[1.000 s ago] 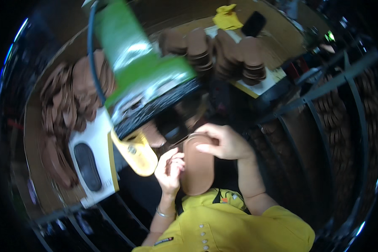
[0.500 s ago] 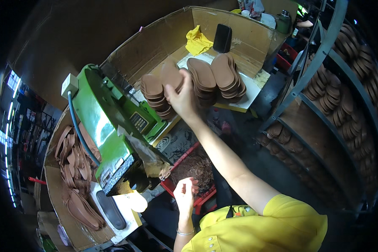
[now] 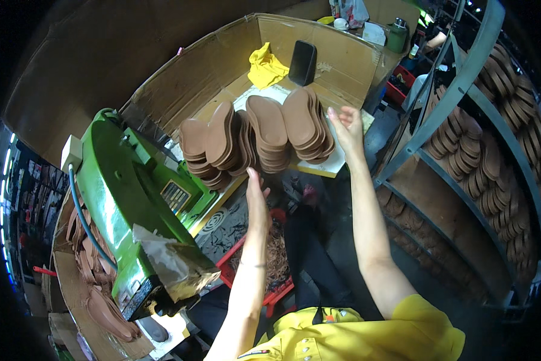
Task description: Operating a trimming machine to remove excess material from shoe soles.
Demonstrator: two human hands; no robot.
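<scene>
Several stacks of brown shoe insoles stand side by side on the white board (image 3: 333,167). My right hand (image 3: 350,129) is open just to the right of the rightmost stack (image 3: 301,120), its fingers spread and holding nothing. Below the middle stacks my left hand (image 3: 258,201) is raised with its fingers stretched out, also holding nothing. It is nearest the lower end of a stack (image 3: 267,123) near the centre. At the left, an insole stack (image 3: 220,132) leans over its neighbour (image 3: 194,141). Whether either hand touches an insole is hard to tell.
A green machine (image 3: 132,207) stands at the left, before loose insoles (image 3: 105,316). Behind the stacks are a cardboard wall (image 3: 210,57), yellow cloth (image 3: 266,67) and dark pad (image 3: 303,62). A red crate (image 3: 276,295) holds scraps below; a metal rack (image 3: 442,126) with insoles rises right.
My right hand has let go of the insoles at the left stacks and moved right, past the rightmost stack. My left hand has risen from beside the machine toward the stacks.
</scene>
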